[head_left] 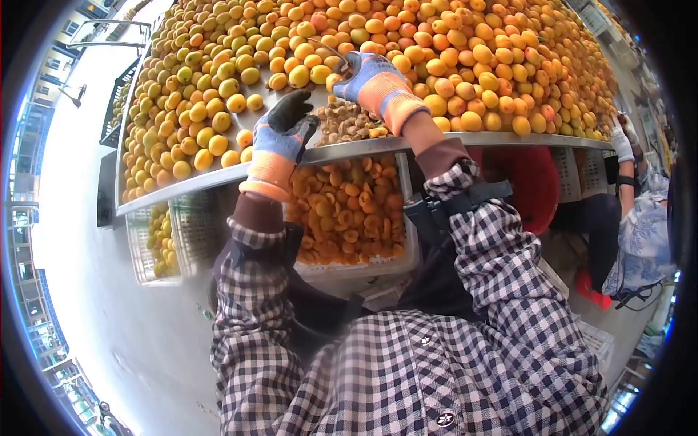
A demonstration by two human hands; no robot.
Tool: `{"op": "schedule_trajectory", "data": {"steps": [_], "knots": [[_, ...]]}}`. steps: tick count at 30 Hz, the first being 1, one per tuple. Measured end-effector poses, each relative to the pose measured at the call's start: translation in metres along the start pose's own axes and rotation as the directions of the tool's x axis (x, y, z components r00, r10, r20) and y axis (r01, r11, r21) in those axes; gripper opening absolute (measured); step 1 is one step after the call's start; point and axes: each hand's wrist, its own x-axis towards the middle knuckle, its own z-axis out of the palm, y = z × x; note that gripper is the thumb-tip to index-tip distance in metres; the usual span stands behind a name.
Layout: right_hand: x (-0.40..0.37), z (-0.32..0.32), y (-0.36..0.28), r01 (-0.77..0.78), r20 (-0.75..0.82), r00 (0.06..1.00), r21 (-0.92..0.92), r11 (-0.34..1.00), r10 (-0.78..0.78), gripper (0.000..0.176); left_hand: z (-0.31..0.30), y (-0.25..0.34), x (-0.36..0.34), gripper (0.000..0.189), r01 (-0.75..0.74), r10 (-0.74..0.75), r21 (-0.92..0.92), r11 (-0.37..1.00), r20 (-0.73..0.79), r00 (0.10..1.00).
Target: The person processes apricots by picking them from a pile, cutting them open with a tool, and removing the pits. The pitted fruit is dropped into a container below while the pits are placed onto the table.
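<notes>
My left hand [283, 131], in a blue and orange glove with black fingers, is held open at the table's near edge, with nothing visible in it. My right hand [374, 83], gloved alike, is closed round a thin dark tool [329, 48], perhaps a knife. The tool's tip points up and left over the apricots [299, 75]; the glove hides its handle. A small heap of brown apricot pits [345, 123] lies between my hands. Beneath the table edge, a white crate [409, 218] in front of me holds orange apricot halves [349, 211].
Whole apricots cover much of the metal table [218, 176], which has a raised rim. White crates [190, 225] stand below at left, one with yellow-green fruit. A red tub [531, 185] is under the table at right. Another person [643, 218] sits at far right, gloved hand at the rim.
</notes>
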Motion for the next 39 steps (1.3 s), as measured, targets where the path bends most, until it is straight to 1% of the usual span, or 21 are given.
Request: {"op": "schedule_trajectory", "data": {"steps": [1,3,4,5,8,9,11,12,13,15,18,19,21,22,25,27,30,32,34,36,39], "knots": [[-0.005,-0.001,0.002,-0.003,0.003,1.0,-0.003,1.0,0.003,0.041,0.007,0.0,-0.001,0.047,0.003,-0.003,-0.004,1.0,0.001,1.0],[-0.016,-0.006,0.006,0.05,0.106,0.991,0.232,0.971,-0.076,0.044,0.021,0.005,-0.001,0.05,-0.212,0.214,0.116,0.97,0.0,0.977],[-0.021,-0.009,0.007,0.066,0.148,0.981,0.349,0.935,-0.125,0.045,0.027,0.011,-0.003,0.048,-0.27,0.273,0.215,0.938,0.019,0.962],[-0.025,-0.011,0.008,0.065,0.147,0.981,0.351,0.934,-0.124,0.045,0.031,0.011,-0.003,0.048,-0.271,0.272,0.216,0.938,0.022,0.962],[-0.035,-0.011,0.009,-0.118,0.209,0.978,0.551,0.826,0.0,0.047,0.032,0.011,0.0,0.042,-0.383,0.389,0.315,0.868,0.049,0.92],[-0.039,-0.014,0.006,-0.088,0.186,0.982,0.575,0.813,-0.026,0.042,0.031,0.011,0.0,0.042,-0.395,0.399,0.311,0.864,0.055,0.915],[-0.043,-0.007,0.014,0.011,0.09,0.99,0.709,0.705,-0.105,0.035,0.028,0.011,0.0,0.043,-0.282,0.282,0.15,0.948,0.023,0.959],[-0.054,-0.018,0.005,-0.104,0.159,0.986,0.815,0.57,-0.048,0.027,0.021,-0.004,0.005,0.043,-0.33,0.334,0.165,0.93,0.001,0.943],[-0.059,-0.026,-0.001,-0.069,0.131,0.989,0.827,0.558,-0.072,0.019,0.024,0.005,0.0,0.046,-0.223,0.221,-0.049,0.974,-0.029,0.975],[-0.063,-0.029,0.004,-0.017,0.067,0.996,0.779,0.627,-0.057,0.015,0.024,0.015,-0.007,0.048,-0.051,0.055,-0.408,0.912,-0.003,0.998],[-0.072,-0.029,0.009,0.173,-0.042,0.978,0.708,0.684,-0.204,0.015,0.024,0.029,-0.014,0.046,-0.02,0.046,-0.346,0.938,0.069,0.997],[-0.079,-0.019,0.006,0.283,-0.171,0.95,0.825,0.49,-0.261,0.015,0.026,0.037,-0.018,0.046,-0.019,0.057,-0.362,0.932,0.096,0.994],[-0.08,-0.018,0.013,0.276,-0.01,0.939,0.614,0.74,-0.342,0.018,0.025,0.045,-0.022,0.047,-0.038,0.071,-0.323,0.946,0.091,0.993],[-0.085,-0.021,0.014,0.309,0.023,0.929,0.505,0.806,-0.37,0.015,0.024,0.046,-0.023,0.047,-0.004,0.033,-0.291,0.957,0.093,0.995],[-0.094,-0.027,0.008,0.328,0.033,0.93,0.37,0.869,-0.365,0.015,0.022,0.042,-0.023,0.046,0.025,-0.002,-0.317,0.948,0.074,0.997],[-0.098,-0.028,0.005,0.374,-0.004,0.92,0.305,0.876,-0.391,0.019,0.018,0.036,-0.018,0.036,-0.037,0.065,-0.312,0.949,0.079,0.995],[-0.104,-0.029,0.002,0.43,-0.049,0.899,0.274,0.86,-0.434,0.031,0.021,0.033,-0.014,0.035,-0.046,0.061,-0.341,0.939,0.032,0.998],[-0.105,-0.027,0.001,0.41,-0.028,0.909,0.254,0.876,-0.417,0.032,0.023,0.035,-0.015,0.034,-0.068,0.08,-0.37,0.927,0.016,0.997],[-0.106,-0.022,0.002,0.388,-0.007,0.917,0.234,0.891,-0.398,0.033,0.023,0.034,-0.016,0.035,-0.108,0.101,-0.268,0.957,-0.042,0.994],[-0.106,-0.013,0.003,0.453,-0.09,0.891,0.247,0.857,-0.445,0.027,0.024,0.032,-0.018,0.035,-0.118,0.104,-0.253,0.96,-0.068,0.992],[-0.107,-0.012,0.0,0.425,-0.072,0.903,0.27,0.864,-0.423,0.027,0.024,0.032,-0.021,0.032,-0.154,0.137,-0.195,0.969,-0.097,0.986]]}}
